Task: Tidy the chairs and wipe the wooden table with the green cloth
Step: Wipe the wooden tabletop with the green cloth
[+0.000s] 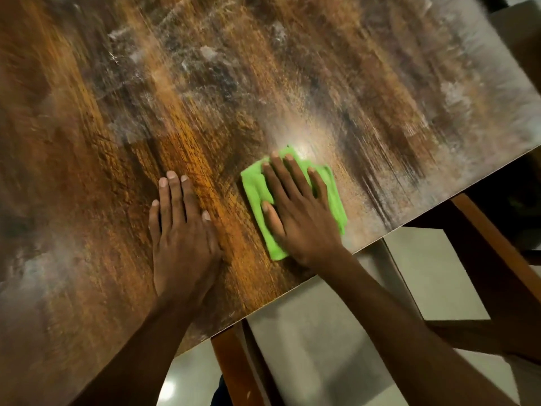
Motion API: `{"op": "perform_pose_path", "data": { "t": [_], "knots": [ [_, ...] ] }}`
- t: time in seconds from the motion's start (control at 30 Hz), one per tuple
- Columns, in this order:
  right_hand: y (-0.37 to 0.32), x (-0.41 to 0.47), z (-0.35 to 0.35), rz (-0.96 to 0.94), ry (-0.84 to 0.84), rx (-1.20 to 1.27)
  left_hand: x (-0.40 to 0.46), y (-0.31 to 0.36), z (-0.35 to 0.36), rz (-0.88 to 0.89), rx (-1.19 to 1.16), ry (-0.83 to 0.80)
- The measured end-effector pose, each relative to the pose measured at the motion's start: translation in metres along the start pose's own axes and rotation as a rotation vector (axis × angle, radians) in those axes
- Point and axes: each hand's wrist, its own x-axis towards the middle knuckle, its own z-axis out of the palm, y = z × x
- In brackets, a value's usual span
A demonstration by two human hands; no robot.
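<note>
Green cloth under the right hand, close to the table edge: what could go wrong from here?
The green cloth lies folded near the wooden table's near edge, so a stroke toward the person might push it off onto the chair seat. The right hand only presses it flat, so it could bunch or slip. The left hand rests on bare wood and may smudge the wiped surface.

wooden table (117, 142) blurred and cropped, green cloth (254, 186) partly hidden
</note>
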Motion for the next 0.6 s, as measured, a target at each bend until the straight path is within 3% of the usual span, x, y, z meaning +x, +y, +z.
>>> {"op": "perform_pose_path", "data": {
  "t": [0.17,0.47,0.6],
  "knots": [
    [0.005,-0.046,-0.002,0.045,-0.049,0.0,0.0,0.002,0.001,0.005,0.011,0.003],
    [-0.006,0.128,-0.009,-0.017,0.024,0.02,0.0,0.001,0.001,0.02,-0.007,0.006],
    [0.001,0.128,-0.007,-0.027,0.037,0.036,-0.001,0.0,0.001,0.016,0.009,0.006]
  ]
}}
